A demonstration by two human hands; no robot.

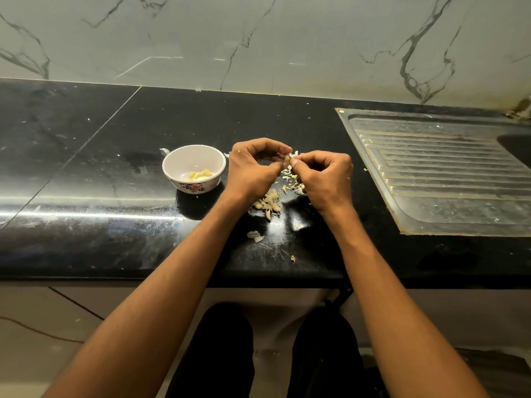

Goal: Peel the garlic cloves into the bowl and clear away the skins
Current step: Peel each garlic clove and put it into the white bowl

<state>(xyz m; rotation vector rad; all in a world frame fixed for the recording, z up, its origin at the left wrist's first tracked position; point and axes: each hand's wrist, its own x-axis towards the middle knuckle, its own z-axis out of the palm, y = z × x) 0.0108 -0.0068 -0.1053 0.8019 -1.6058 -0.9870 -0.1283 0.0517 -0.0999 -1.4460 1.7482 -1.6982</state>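
A: Hand state?
B: Both hands raised just above the counter [86, 156], near mid-depth, fingertips meeting. Left hand [253, 168] and right hand [324, 179] both pinch 1 garlic clove [287, 159] between thumb and fingers. Remaining fingers curled in. Clove partly hidden, can't tell how much skin is on it.

A: Bowl?
B: White bowl [175, 168] with a flower print on the outside sits on the counter just left of the left hand, not touching it. Peeled yellowish cloves [198, 175] lie in its bottom; count not readable.

A: Unpeeled stock?
B: Small pile of unpeeled cloves [268, 203] on the counter under the left wrist, toward the front edge from the hands.

A: Skins?
B: Loose skins [291, 179] scattered on the counter under and between the hands. Another scrap [255, 236] lies closer to the front edge, plus 1 tiny bit [293, 258] nearer still.

A: Right end?
B: Steel drainboard [448, 173] set into the counter's right side, well apart from the hands. Marble-pattern wall [258, 38] runs along the back edge.
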